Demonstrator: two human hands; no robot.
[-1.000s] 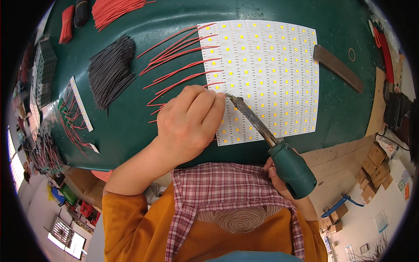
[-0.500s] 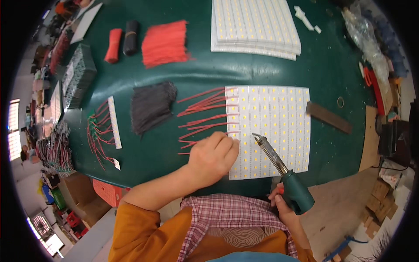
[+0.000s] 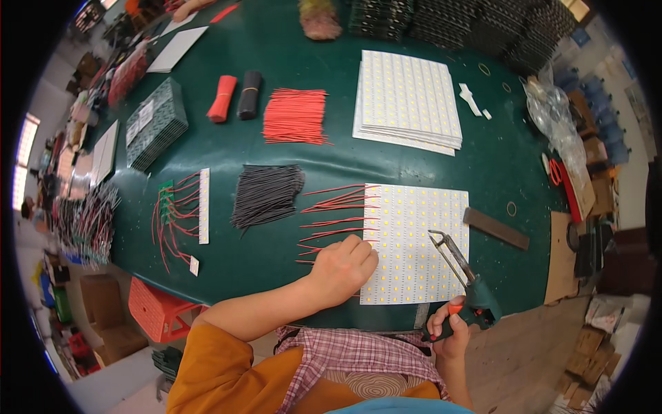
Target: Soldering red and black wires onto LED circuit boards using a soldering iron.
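Left hand (image 3: 341,268) rests on the lower-left edge of the white LED panel (image 3: 420,241), fingers curled, holding down a red wire (image 3: 308,251). Right hand (image 3: 449,330) grips the green soldering iron (image 3: 463,279), tip raised over the panel on the green surface (image 3: 324,159).

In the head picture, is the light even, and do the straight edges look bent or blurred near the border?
Head view: soft, even light on the green table, only faint shadows; fisheye bends the table's edges toward a black rim; the white LED panel, left hand and right hand holding the green-handled soldering iron look sharp; the border clutter is squeezed and hard to read.
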